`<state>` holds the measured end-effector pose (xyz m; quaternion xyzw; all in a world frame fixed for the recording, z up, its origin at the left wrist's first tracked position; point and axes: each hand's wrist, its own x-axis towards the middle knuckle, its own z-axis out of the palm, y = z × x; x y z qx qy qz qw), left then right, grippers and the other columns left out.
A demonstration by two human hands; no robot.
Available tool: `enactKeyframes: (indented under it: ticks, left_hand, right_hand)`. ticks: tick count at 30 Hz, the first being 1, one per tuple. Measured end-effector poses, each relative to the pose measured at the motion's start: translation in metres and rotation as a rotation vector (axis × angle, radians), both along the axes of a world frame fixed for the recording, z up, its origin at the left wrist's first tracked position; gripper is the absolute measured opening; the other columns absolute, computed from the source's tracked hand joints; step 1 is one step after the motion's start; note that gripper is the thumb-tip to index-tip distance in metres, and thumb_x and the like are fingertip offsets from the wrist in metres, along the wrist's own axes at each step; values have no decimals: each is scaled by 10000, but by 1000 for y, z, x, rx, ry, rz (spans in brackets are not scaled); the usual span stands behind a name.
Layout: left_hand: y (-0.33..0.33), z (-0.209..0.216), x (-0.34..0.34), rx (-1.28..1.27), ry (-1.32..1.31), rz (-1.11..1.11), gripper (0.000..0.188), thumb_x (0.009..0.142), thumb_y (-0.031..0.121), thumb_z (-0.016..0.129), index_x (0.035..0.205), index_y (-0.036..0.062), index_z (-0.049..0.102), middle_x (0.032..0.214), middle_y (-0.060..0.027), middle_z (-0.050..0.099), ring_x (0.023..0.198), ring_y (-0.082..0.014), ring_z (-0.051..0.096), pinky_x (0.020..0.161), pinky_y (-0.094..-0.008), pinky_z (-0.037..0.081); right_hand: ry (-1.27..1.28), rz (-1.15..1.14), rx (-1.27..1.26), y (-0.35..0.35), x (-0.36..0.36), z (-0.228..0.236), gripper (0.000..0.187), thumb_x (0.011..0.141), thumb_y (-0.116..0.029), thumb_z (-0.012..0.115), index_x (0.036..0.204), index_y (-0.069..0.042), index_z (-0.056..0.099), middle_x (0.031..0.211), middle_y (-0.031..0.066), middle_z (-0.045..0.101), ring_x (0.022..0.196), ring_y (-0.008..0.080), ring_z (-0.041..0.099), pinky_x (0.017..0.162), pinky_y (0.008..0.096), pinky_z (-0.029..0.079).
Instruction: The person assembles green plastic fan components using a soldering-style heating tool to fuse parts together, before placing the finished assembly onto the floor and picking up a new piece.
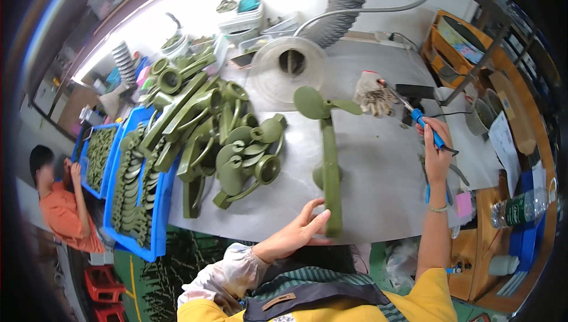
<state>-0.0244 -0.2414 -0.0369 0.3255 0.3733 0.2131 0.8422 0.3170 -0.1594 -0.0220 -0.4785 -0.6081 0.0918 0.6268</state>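
Observation:
In the middle of the table stands or lies a long dark green bar (331, 162) with rounded, disc-like green pieces (312, 103) attached at its far end. Another disc sits partway down its left side. My left hand (296, 232) is at the bar's near end, fingers stretched out and fingertips touching or almost touching its left side. My right hand (436, 150) is closed round the blue handle of a soldering iron (418, 114). Its metal tip points far left, close to a soiled work glove (377, 94).
A heap of green moulded parts (204, 115) covers the table's left. Blue trays (158, 227) of similar parts stand beyond it. A clear round hood (260, 64) with a grey duct (349, 8) is at the back. Pliers and a pink block (464, 203) lie right; a co-worker (65, 212) sits far left.

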Motion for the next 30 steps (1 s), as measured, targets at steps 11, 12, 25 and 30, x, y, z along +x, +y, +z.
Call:
enactKeyframes:
  ticks: [11, 12, 25, 30]
  left_hand:
    - [43, -17, -153, 1465, 1359, 544, 472, 846, 48, 666, 1280, -22, 493, 1149, -199, 555, 1051, -336, 553, 927, -401, 452]
    - [50, -20, -158, 1463, 1379, 535, 527, 862, 83, 662, 1333, -43, 463, 1214, -228, 552, 1105, -371, 543, 955, -422, 437]
    - [68, -24, -156, 980, 1224, 471, 731, 749, 104, 809, 1361, 62, 411, 924, -114, 563, 737, -206, 572, 687, -320, 508]
    - [71, -29, -164, 767, 615, 571, 416, 807, 42, 759, 1174, -6, 568, 905, -10, 633, 739, -70, 563, 621, -229, 472]
  right_hand:
    - [164, -93, -19, -8, -9, -3, 207, 998, -98, 510, 1062, 72, 609, 1063, 102, 601, 906, 200, 664, 836, 310, 548]
    - [182, -90, -27, -12, -9, -3, 217, 1001, -109, 510, 1065, 74, 608, 1062, 100, 603, 903, 199, 666, 840, 309, 546]
    - [402, -111, -62, -39, -7, 0, 225, 1003, -149, 517, 1054, 51, 607, 1015, 88, 612, 905, 191, 666, 846, 316, 547]
    - [497, -79, -60, -41, -6, -1, 239, 996, -157, 532, 1068, 56, 613, 1031, 100, 622, 887, 194, 675, 835, 307, 551]
